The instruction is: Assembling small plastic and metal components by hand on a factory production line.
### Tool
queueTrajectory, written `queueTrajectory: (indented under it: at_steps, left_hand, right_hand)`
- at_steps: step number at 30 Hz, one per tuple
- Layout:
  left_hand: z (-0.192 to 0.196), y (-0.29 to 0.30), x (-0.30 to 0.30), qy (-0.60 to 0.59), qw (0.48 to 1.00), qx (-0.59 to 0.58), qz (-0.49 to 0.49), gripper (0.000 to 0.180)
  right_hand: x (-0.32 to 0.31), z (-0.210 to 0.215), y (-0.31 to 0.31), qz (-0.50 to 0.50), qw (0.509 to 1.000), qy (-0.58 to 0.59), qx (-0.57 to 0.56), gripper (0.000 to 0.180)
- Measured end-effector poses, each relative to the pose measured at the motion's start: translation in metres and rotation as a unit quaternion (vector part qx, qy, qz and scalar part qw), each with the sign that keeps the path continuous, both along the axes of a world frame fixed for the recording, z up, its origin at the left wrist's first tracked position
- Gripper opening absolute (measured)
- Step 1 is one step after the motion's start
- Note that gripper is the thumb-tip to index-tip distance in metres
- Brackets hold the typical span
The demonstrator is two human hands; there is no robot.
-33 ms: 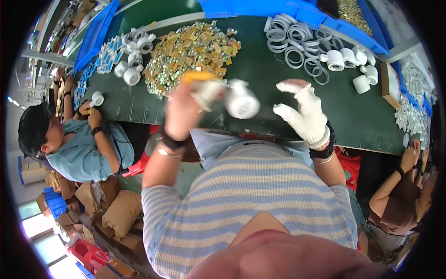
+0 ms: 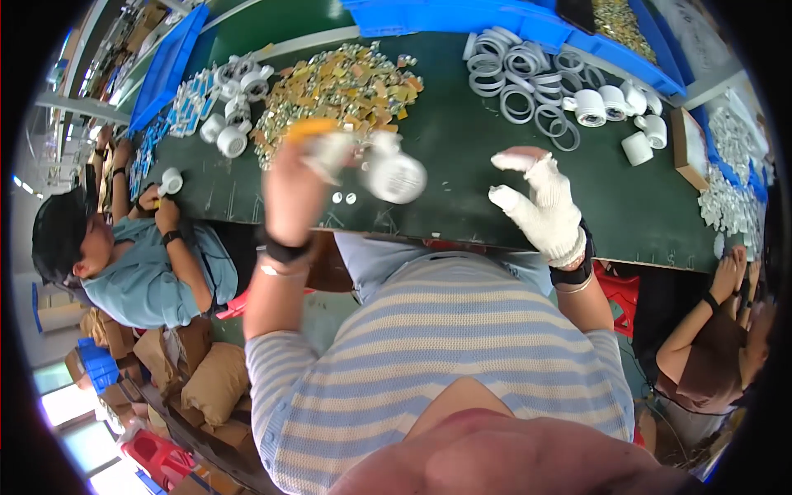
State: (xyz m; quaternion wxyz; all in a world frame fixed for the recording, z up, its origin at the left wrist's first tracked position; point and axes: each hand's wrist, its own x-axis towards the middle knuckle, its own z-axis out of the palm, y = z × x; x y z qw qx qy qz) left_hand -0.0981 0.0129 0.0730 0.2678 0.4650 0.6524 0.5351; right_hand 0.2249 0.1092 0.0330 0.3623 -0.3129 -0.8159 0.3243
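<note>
My left hand (image 2: pixel 295 190), smeared by motion, is closed round a white round plastic housing (image 2: pixel 394 176) above the table. The housing tilts, its round face towards me. An orange strip-shaped thing (image 2: pixel 313 129), too blurred to name, shows at the fingers of that hand. White material also covers part of those fingers. My right hand (image 2: pixel 540 202) wears a white knitted glove with bare fingertips. Its thumb and fingers are spread apart with nothing between them, just over the green tabletop (image 2: pixel 462 132). Beyond my left hand lies a heap of small yellow and silvery parts (image 2: pixel 346 87).
Grey rings (image 2: pixel 520 103) and white housings (image 2: pixel 590 107) lie at the far right. More white housings (image 2: pixel 233 140) sit left of the heap. Blue bins (image 2: pixel 454 18) line the back. Two small white discs (image 2: pixel 344 198) lie near the front edge. A co-worker (image 2: pixel 157 256) sits at the left.
My left hand has swung left with the white housing. Two small white discs now show on the table where the hand was. My right hand has hardly moved.
</note>
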Motion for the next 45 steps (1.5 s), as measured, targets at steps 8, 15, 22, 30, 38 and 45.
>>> queueTrajectory:
  at_steps: [8,15,22,30,38,45]
  left_hand:
    - [0.003,0.033,-0.285,0.311,0.913,-0.004,0.265,0.040]
    - [-0.020,0.061,-0.198,0.275,0.955,0.030,0.110,0.067]
    - [-0.034,0.016,0.027,0.265,0.961,0.062,-0.047,0.069]
    - [-0.058,0.022,0.121,0.282,0.930,0.151,-0.180,0.083]
    - [-0.057,0.012,0.082,-0.383,0.913,0.053,-0.129,0.067]
    - [-0.049,-0.009,0.070,-0.147,0.959,0.008,-0.242,0.078]
  right_hand:
    - [0.017,-0.006,0.005,-0.023,0.998,0.032,-0.041,0.021]
    - [0.109,0.015,0.092,-0.479,0.870,-0.090,-0.071,0.047]
    - [0.154,-0.027,0.112,-0.506,0.852,-0.099,-0.086,0.064]
    - [-0.012,-0.007,-0.011,0.043,0.988,0.094,-0.119,0.053]
    - [0.037,-0.050,0.088,-0.226,0.892,-0.279,0.275,0.024]
    - [0.024,0.001,0.023,-0.036,0.920,-0.244,0.304,0.024]
